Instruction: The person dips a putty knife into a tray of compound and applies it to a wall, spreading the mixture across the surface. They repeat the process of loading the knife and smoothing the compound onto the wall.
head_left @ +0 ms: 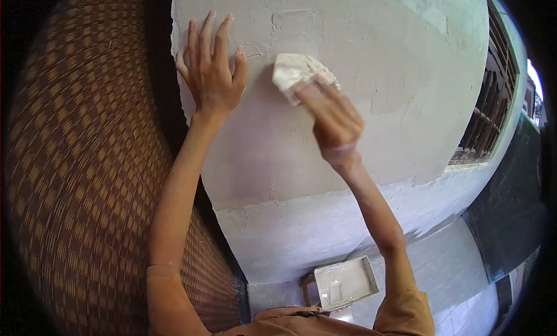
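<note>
A wall [261,156] coated with grey-white putty fills the middle of the head view, with thin ridges and patches on its surface. Near the wall's left edge my left hand [213,84] lies against it, fingers spread and holding nothing. To its right, my right hand [335,118] is closed around a white, putty-smeared piece [296,72] held at the wall. Motion blurs the fingers, and I cannot make out whether the piece is a scraper or a folded cloth. Below stands a rectangular tub [347,282] with white putty in it.
A brown woven mat [87,162] stands along the left, beyond a dark gap at the wall's edge. At the right is a window with dark bars [487,113]. A dark sheet [510,202] hangs or leans at the lower right, above a tiled floor [458,272].
</note>
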Motion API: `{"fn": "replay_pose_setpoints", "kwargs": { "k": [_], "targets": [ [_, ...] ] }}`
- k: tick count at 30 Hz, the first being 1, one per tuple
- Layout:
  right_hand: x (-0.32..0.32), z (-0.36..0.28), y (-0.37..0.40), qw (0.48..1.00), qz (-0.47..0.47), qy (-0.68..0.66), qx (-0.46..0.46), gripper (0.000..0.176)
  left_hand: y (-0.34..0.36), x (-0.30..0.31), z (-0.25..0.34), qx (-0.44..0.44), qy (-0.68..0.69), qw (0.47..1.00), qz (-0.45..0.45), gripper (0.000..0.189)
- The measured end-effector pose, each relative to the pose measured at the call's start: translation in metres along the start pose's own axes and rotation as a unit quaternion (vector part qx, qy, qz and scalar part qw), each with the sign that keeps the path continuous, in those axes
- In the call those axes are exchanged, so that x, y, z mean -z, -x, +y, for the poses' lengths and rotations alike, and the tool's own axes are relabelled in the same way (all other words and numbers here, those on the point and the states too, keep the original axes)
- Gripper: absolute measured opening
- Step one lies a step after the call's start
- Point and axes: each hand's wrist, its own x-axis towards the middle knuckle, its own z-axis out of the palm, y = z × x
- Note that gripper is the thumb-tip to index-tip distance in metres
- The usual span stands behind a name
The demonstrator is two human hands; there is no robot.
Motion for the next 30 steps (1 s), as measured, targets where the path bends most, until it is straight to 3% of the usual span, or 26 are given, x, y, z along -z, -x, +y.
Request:
{"fn": "replay_pose_setpoints", "kwargs": {
  "k": [1,3,5,6,7,9,11,15,19,21,23,24,27,28,29,30],
  "targets": [
    [0.001,0.0,-0.013,1.0,0.0,0.002,0.0,0.038,-0.002,-0.001,-0.002,-0.007,0.003,1.0,0.0,0.054],
    [0.003,0.0,-0.046,0.945,0.182,-0.123,-0.242,0.028,-0.001,-0.002,-0.002,-0.014,0.008,1.0,-0.003,0.055],
    [-0.001,0.016,-0.075,0.88,0.166,-0.272,-0.351,0.025,0.001,-0.002,0.0,-0.018,-0.019,0.999,-0.024,0.057],
    [-0.018,0.031,-0.081,0.885,0.192,-0.266,-0.329,0.027,0.0,-0.002,0.001,-0.02,-0.017,0.999,-0.025,0.057],
    [-0.017,0.025,-0.092,0.859,0.145,-0.3,-0.389,0.034,0.0,-0.001,0.001,-0.017,-0.02,0.999,-0.03,0.058],
    [-0.036,0.056,-0.086,0.892,0.16,-0.244,-0.346,0.034,-0.001,0.0,0.0,-0.016,-0.024,0.999,-0.035,0.058],
    [-0.021,0.077,-0.079,0.86,0.207,-0.248,-0.394,0.029,-0.004,0.002,-0.003,-0.02,-0.042,0.998,-0.04,0.058],
    [0.004,0.065,-0.094,0.842,0.286,-0.283,-0.358,0.026,-0.013,0.008,-0.008,-0.021,-0.051,0.998,-0.041,0.058],
    [-0.045,0.05,-0.101,0.873,0.152,-0.246,-0.392,0.03,-0.018,0.004,-0.008,-0.029,-0.064,0.997,-0.034,0.057],
    [-0.029,0.05,-0.105,0.857,0.123,-0.24,-0.438,0.032,-0.02,0.004,-0.009,-0.029,-0.066,0.997,-0.029,0.056],
    [-0.011,0.07,-0.097,0.889,0.226,-0.154,-0.366,0.027,-0.02,0.004,-0.007,-0.022,-0.082,0.996,-0.024,0.055],
    [-0.01,0.072,-0.101,0.864,0.3,-0.23,-0.331,0.026,-0.02,0.004,-0.009,-0.021,-0.083,0.996,-0.024,0.055],
    [-0.028,0.072,-0.106,0.871,0.243,-0.263,-0.338,0.026,-0.019,0.005,-0.008,-0.027,-0.072,0.997,-0.028,0.055],
    [-0.035,0.051,-0.115,0.878,0.151,-0.229,-0.392,0.033,-0.019,0.006,-0.011,-0.03,-0.077,0.996,-0.031,0.055],
    [-0.045,0.044,-0.118,0.862,0.148,-0.328,-0.358,0.033,-0.019,0.006,-0.012,-0.035,-0.082,0.995,-0.034,0.055],
    [-0.042,0.045,-0.119,0.87,0.135,-0.279,-0.384,0.033,-0.02,0.006,-0.012,-0.036,-0.082,0.995,-0.037,0.055]
  ]
}}
